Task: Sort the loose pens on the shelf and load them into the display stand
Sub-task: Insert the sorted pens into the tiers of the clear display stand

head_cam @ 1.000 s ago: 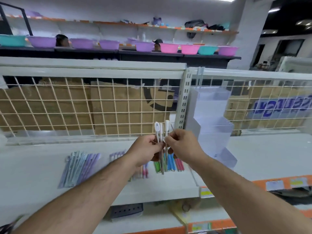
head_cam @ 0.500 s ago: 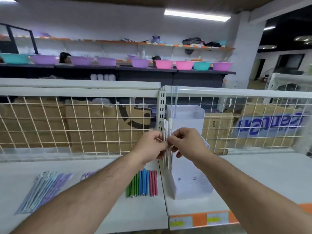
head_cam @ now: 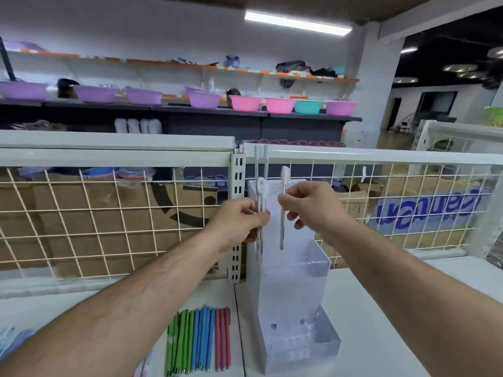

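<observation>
Holding: right hand (head_cam: 307,205) pinches one white pen (head_cam: 283,213) upright, cap up, over the stand (head_cam: 294,289).
Beside: left hand (head_cam: 239,221) grips the spare pens (head_cam: 260,190) in a bunch, also upright, near the first pen.
Below: stand, clear and stepped, sits on the shelf (head_cam: 381,308) under both hands.
Further: loose pens (head_cam: 198,341), green, blue and red, lie in rows on the shelf left of the stand.
Doing well: keep the pen vertical, aim its tip at one slot, lower straight, let go only once seated.
</observation>
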Demonstrator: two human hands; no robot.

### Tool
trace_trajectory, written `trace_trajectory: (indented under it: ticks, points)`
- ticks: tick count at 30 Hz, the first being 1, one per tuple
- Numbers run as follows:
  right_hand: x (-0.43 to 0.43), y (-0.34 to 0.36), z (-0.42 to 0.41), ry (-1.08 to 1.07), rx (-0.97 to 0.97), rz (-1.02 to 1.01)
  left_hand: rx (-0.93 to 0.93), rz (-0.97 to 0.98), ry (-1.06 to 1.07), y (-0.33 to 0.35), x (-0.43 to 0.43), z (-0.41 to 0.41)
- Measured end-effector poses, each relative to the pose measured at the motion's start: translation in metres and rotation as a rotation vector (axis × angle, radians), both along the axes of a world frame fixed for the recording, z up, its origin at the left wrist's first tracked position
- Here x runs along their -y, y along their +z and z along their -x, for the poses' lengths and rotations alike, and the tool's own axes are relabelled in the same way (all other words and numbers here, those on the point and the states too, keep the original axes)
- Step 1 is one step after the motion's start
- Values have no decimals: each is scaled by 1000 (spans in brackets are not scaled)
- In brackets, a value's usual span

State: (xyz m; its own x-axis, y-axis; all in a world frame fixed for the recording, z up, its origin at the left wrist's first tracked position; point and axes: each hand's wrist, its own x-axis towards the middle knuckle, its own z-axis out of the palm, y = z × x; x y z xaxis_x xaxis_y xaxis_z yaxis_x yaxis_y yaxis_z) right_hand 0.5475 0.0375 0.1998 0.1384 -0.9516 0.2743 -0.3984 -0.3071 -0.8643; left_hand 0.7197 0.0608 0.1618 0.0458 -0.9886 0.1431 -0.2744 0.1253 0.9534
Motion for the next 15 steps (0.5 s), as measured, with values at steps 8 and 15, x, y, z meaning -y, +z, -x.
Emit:
trace_trajectory:
  ticks: [8, 15]
  points:
    - [57, 44, 2, 44, 17, 121, -32, 42, 159, 24, 29, -4]
    - [94, 64, 0, 57, 65, 166, -33, 48, 296, 28, 41, 3]
